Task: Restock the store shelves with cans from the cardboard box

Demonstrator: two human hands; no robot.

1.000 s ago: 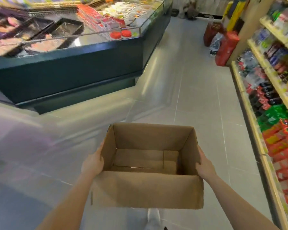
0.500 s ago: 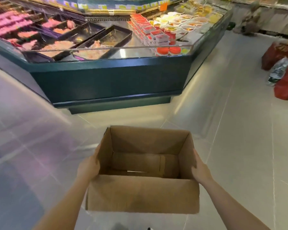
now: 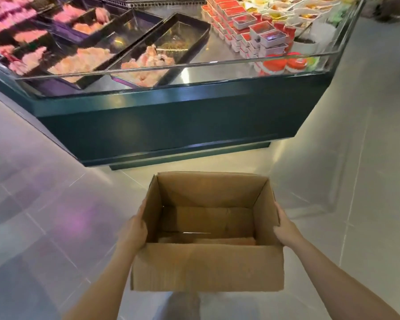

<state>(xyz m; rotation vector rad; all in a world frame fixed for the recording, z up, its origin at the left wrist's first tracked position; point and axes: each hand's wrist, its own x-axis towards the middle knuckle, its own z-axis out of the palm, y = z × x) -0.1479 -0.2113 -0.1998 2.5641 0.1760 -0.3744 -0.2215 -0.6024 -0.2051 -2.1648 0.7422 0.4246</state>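
Observation:
I carry an open brown cardboard box [image 3: 207, 266] in front of me above the floor. No cans show inside it; only its cardboard bottom flaps are visible. My left hand [image 3: 134, 230] presses flat against the box's left wall. My right hand [image 3: 284, 227] holds the right wall, thumb near the top edge, fingers hidden behind the side. The store shelves are out of view.
A dark green refrigerated display counter [image 3: 171, 121] with a glass front stands straight ahead, holding black trays of meat [image 3: 148, 58] and stacked red-lidded tubs [image 3: 259, 33]. Pale tiled floor [image 3: 333, 181] stretches to the right and left of it.
The view has swung left: the shelves of packaged goods on the right have left the frame and the counter now fills the space ahead, closer. Both hands keep holding the box.

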